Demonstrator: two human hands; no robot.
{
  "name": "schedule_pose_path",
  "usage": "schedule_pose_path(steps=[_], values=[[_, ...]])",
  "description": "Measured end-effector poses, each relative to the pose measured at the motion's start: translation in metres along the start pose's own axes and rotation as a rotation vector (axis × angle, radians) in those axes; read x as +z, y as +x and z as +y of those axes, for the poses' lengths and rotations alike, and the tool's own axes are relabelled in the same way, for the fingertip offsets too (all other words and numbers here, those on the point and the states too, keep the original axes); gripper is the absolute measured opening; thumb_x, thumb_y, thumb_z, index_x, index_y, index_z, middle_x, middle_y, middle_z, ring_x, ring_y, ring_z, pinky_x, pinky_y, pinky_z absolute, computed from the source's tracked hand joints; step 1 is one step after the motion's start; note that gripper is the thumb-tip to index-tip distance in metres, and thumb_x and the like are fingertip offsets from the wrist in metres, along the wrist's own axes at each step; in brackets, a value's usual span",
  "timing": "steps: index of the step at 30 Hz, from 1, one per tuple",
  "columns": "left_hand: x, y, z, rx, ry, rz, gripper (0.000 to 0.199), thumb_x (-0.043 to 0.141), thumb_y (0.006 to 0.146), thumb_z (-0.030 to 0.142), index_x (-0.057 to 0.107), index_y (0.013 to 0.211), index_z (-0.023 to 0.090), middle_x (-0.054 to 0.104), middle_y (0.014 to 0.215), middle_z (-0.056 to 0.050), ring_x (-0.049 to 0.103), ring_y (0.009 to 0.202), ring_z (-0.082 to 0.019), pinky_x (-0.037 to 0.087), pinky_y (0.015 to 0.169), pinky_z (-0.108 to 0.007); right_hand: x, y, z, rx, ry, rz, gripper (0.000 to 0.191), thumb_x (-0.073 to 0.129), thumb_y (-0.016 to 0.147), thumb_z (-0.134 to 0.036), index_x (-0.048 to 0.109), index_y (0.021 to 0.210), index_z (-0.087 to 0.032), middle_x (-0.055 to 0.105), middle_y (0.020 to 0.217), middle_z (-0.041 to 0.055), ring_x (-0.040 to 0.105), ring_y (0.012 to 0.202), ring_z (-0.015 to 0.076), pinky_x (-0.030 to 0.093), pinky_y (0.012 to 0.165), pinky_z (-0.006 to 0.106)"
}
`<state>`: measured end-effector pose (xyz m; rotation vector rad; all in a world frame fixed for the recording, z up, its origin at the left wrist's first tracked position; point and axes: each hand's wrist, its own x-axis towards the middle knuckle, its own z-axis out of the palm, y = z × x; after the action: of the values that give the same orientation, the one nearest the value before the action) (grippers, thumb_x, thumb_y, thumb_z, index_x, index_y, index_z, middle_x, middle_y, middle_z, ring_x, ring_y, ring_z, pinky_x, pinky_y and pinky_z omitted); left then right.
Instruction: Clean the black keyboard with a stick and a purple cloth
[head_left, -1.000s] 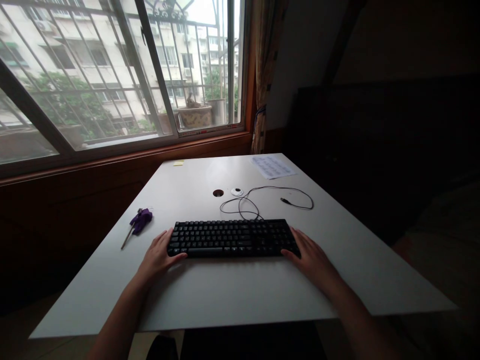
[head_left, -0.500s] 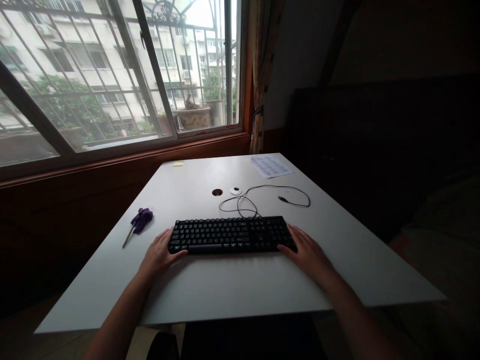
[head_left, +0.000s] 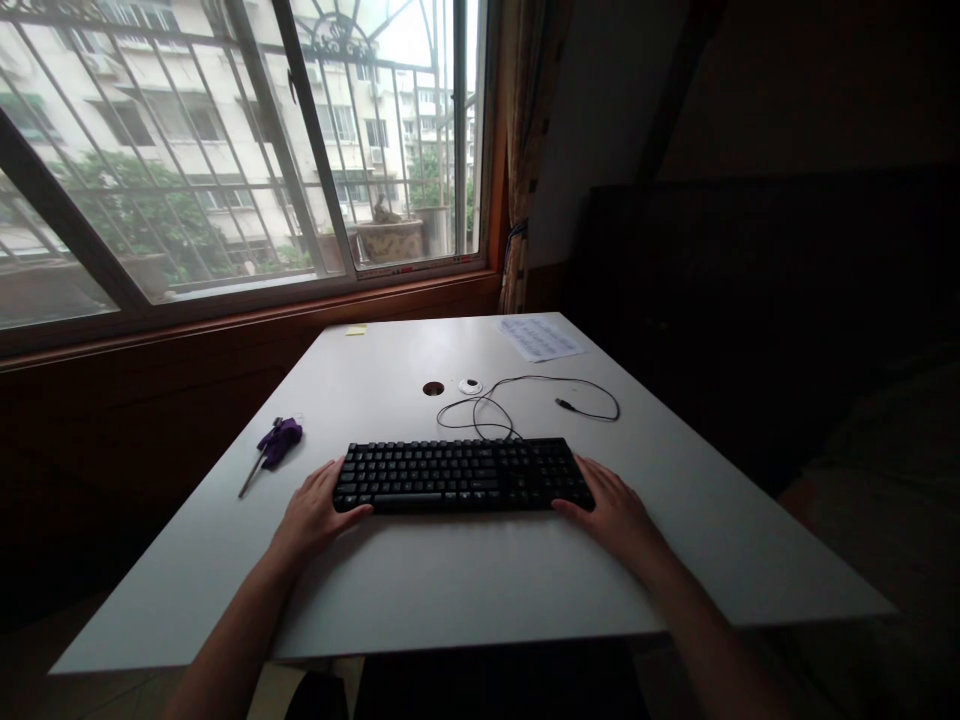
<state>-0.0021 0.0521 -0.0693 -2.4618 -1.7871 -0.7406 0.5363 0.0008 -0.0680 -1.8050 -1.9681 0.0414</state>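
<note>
A black keyboard (head_left: 450, 476) lies flat on the white table (head_left: 465, 580), its long side facing me. My left hand (head_left: 316, 508) grips its left end, with the thumb along the front edge and the fingers at the side. At the right end, my right hand (head_left: 611, 503) holds it the same way, thumb on the front corner. The black cable (head_left: 517, 378) runs from the keyboard's back edge in loops, and its USB plug (head_left: 565, 404) rests on the table to the right.
A purple cloth item with a stick (head_left: 279, 443) lies at the left. Behind the keyboard are a round hole (head_left: 433, 389) and a white round cover (head_left: 470, 386). Printed paper (head_left: 541, 338) and a yellow note (head_left: 356, 330) lie near the far edge, below a window (head_left: 405, 150).
The view has shifted slightly, so the table sits a little lower in the picture. Both hands stay on the keyboard's ends.
</note>
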Motion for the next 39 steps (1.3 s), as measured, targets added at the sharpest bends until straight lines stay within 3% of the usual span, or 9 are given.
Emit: schedule_pose_path(steps=[10, 16, 26, 29, 32, 35, 39], values=[[-0.003, -0.001, 0.005, 0.006, 0.016, -0.016, 0.09, 0.064, 0.085, 0.072, 0.042, 0.153, 0.018, 0.054, 0.15, -0.018, 0.048, 0.141, -0.037, 0.04, 0.117, -0.053, 0.005, 0.004, 0.007, -0.005, -0.011, 0.027, 0.082, 0.055, 0.088, -0.073, 0.045, 0.153, -0.023, 0.055, 0.15, 0.0117, 0.049, 0.139, 0.0338, 0.042, 0.115, 0.052], [-0.005, -0.002, 0.009, 0.011, 0.001, 0.009, 0.088, 0.065, 0.085, 0.072, 0.042, 0.153, 0.02, 0.054, 0.15, -0.018, 0.049, 0.14, -0.036, 0.04, 0.117, -0.053, 0.004, 0.002, 0.006, 0.013, -0.037, 0.012, 0.082, 0.049, 0.09, -0.075, 0.042, 0.154, -0.023, 0.054, 0.151, 0.0121, 0.048, 0.14, 0.0347, 0.042, 0.113, 0.055], [-0.007, 0.001, 0.012, -0.018, -0.091, 0.014, 0.082, 0.065, 0.084, 0.07, 0.053, 0.147, 0.018, 0.058, 0.146, -0.017, 0.051, 0.138, -0.038, 0.041, 0.116, -0.054, 0.007, 0.0, 0.008, -0.016, -0.077, 0.04, 0.079, 0.045, 0.093, -0.072, 0.04, 0.154, -0.023, 0.055, 0.15, 0.0128, 0.049, 0.139, 0.0347, 0.043, 0.112, 0.053], [-0.017, 0.003, 0.016, -0.084, -0.182, 0.027, 0.067, 0.055, 0.092, 0.067, 0.062, 0.139, 0.019, 0.065, 0.139, -0.014, 0.057, 0.131, -0.035, 0.044, 0.114, -0.05, 0.007, 0.0, 0.01, -0.018, -0.062, 0.039, 0.079, 0.046, 0.092, -0.073, 0.04, 0.154, -0.023, 0.055, 0.149, 0.0126, 0.049, 0.139, 0.0352, 0.043, 0.112, 0.054], [-0.035, 0.002, 0.01, -0.207, -0.209, 0.104, 0.055, 0.044, 0.099, 0.058, 0.068, 0.13, 0.019, 0.072, 0.126, -0.012, 0.069, 0.11, -0.031, 0.055, 0.097, -0.043, 0.009, 0.0, 0.013, -0.017, -0.049, 0.035, 0.081, 0.045, 0.092, -0.074, 0.041, 0.154, -0.021, 0.055, 0.15, 0.0143, 0.049, 0.139, 0.0353, 0.043, 0.113, 0.055], [-0.054, -0.003, -0.012, -0.462, -0.053, 0.315, 0.045, 0.048, 0.096, 0.052, 0.075, 0.112, 0.019, 0.076, 0.106, -0.01, 0.071, 0.091, -0.029, 0.055, 0.089, -0.041, 0.012, -0.001, 0.017, -0.033, -0.041, 0.046, 0.082, 0.047, 0.092, -0.074, 0.042, 0.153, -0.02, 0.056, 0.148, 0.0152, 0.051, 0.138, 0.0355, 0.043, 0.114, 0.054], [-0.067, -0.011, -0.051, -0.567, 0.224, 0.307, 0.049, 0.051, 0.09, 0.05, 0.073, 0.113, 0.013, 0.07, 0.108, -0.016, 0.066, 0.099, -0.033, 0.048, 0.099, -0.046, 0.014, -0.002, 0.02, -0.056, -0.044, 0.058, 0.081, 0.048, 0.093, -0.072, 0.038, 0.155, -0.022, 0.054, 0.15, 0.0144, 0.05, 0.139, 0.0353, 0.043, 0.114, 0.055]])
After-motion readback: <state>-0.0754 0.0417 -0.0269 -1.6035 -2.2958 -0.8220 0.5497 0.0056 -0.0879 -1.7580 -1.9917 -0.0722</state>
